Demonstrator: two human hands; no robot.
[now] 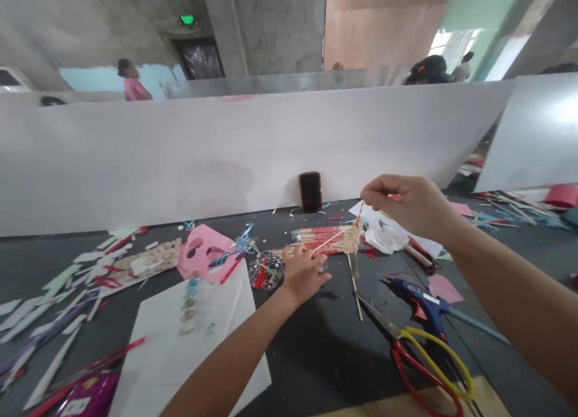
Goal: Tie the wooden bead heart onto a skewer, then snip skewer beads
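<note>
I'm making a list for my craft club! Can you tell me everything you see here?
stick panel: 1, tan and red, middle of the dark table
pink mask: 1, pink, left of the stick panel
glue gun: 1, blue, right of the left hand
scissors: 1, red and yellow handles, lower right
paper sheet: 1, white, lower left
phone: 1, dark, standing against the white board
person: 1, pink top, beyond the white board
left hand: 1, beside the stick panel
right hand: 1, pinching a thin red strand
</note>
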